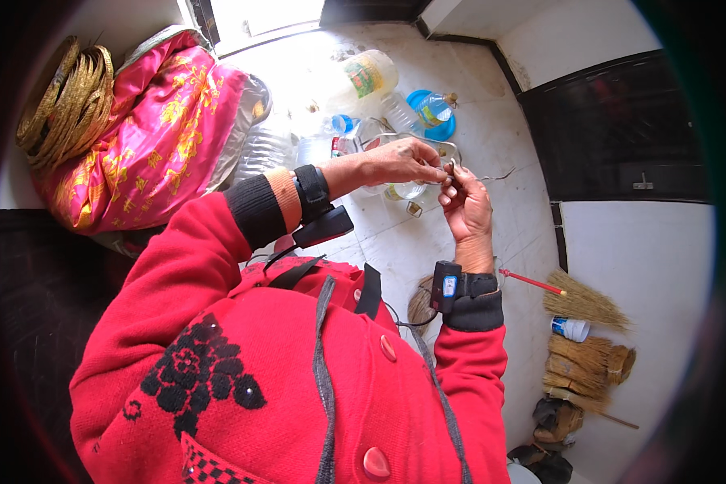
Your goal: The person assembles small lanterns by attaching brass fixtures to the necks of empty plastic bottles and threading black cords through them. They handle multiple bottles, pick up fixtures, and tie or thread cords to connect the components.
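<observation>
Close together above the floor, my two hands pinch a thin, wire-like strand (500, 176). Its loose, slightly kinked end sticks out to the right past my right hand (469, 208). My left hand (410, 163) reaches in from the left, and its fingertips meet those of the right. A dark bit shows between the right thumb and fingers, too small to name. Behind the fingers a pale looped rod or handle (444, 145) is partly hidden; I cannot tell whether it joins the strand. Below my left hand stands a clear plastic container (407, 191), largely covered.
Large clear plastic bottles (371, 74) crowd the floor beyond my hands, beside a blue basin (445, 129). At left lie a pink patterned bundle (157, 137) and a golden woven coil (68, 105). Straw brooms (581, 302) and a white cup (573, 328) line the right wall.
</observation>
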Tool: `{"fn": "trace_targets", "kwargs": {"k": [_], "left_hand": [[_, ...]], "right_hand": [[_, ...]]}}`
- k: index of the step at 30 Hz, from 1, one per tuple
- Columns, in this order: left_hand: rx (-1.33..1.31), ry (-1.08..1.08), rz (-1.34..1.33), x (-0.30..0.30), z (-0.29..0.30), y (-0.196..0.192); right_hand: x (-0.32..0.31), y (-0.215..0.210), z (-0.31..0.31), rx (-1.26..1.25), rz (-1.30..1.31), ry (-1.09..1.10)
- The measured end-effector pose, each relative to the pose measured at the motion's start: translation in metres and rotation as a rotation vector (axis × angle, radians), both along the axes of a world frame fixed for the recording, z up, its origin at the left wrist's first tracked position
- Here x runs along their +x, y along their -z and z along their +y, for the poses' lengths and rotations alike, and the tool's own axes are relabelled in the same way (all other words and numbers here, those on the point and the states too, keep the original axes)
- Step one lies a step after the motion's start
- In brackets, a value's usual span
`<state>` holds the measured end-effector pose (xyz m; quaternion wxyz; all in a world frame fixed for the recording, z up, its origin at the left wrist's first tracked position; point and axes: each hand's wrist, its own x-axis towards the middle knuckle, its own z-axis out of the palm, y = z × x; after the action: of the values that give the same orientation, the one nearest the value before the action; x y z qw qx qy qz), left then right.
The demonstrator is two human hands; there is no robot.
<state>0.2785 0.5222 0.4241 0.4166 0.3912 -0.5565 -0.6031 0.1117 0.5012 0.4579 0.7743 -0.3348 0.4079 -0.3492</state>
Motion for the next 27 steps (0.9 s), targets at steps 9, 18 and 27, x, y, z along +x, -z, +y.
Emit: {"fn": "trace_targets", "kwargs": {"k": [9,18,27], "left_hand": [[-0.039,-0.199,0.188,-0.008,-0.004,-0.008],[0.136,-0.209,0.491,-0.009,-0.005,-0.004],[0.214,-0.007,0.654,0.004,-0.001,-0.008]], "right_hand": [[-0.005,-0.006,-0.004,-0.053,-0.241,-0.091],[-0.001,-0.01,-0.009,-0.151,-0.027,-0.078],[-0.001,-0.01,-0.012,-0.172,0.022,0.035]]}}
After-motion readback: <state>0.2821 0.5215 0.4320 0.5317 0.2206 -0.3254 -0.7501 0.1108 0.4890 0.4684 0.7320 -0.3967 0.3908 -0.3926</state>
